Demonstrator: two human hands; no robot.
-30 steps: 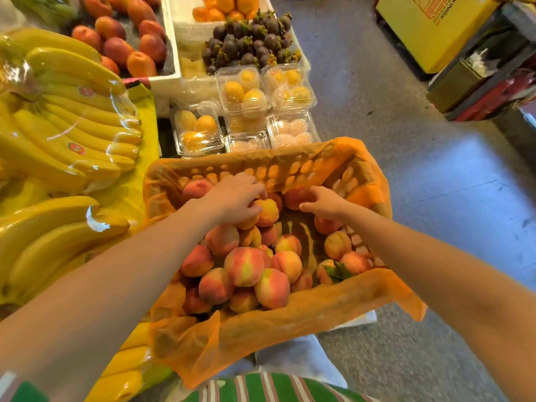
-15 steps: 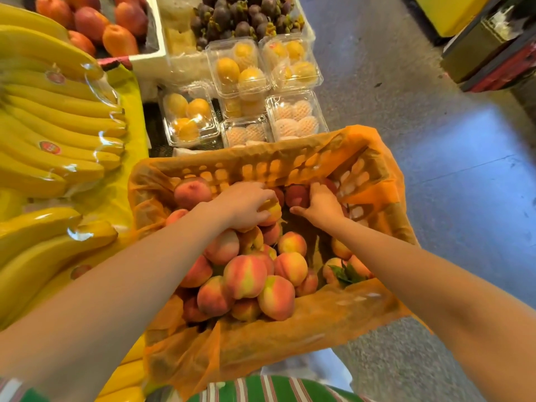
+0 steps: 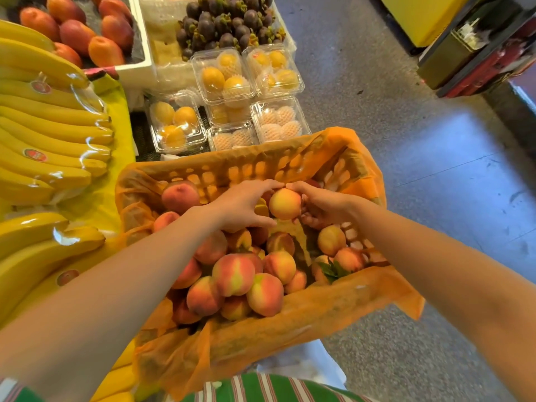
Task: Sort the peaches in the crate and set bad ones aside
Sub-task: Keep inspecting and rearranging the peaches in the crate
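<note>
Where the two hands meet over the far middle of the crate (image 3: 232,169), a single yellow-pink peach (image 3: 285,203) is raised just above the rest of the fruit.

- Right hand (image 3: 322,207): comes in from the right, fingers curled round the right and under side of the yellow-pink peach. Grip closed on it.
- Left hand (image 3: 240,204): comes in from the left. Index finger stretched over the top of the same peach, thumb reaching beneath its left side, so the grip pinches it from that side. A yellowish shape sits inside this hand's curl; cannot tell what it is.
- The two index fingertips nearly touch above the fruit.
- Crate: orange plastic with slotted walls, lined with a thin orange liner (image 3: 290,323) that spills over the near and right rims.
- Peaches (image 3: 235,274): piled mostly in the near left half, pink-red with yellow-green streaks. A few more lie against the right wall, with green leaves (image 3: 333,269) among them. One large one rests at the far left corner.
- Left of the crate: bagged bananas (image 3: 52,134) on a yellow-covered worktop (image 3: 116,117).
- Beyond the crate: clear clamshell boxes (image 3: 223,76) of yellow fruit in foam nets, then dark mangosteens (image 3: 223,24); red-orange fruit (image 3: 75,33) at far left.
- Right: grey speckled floor (image 3: 406,140).
- Near edge: a green striped garment (image 3: 261,387).
</note>
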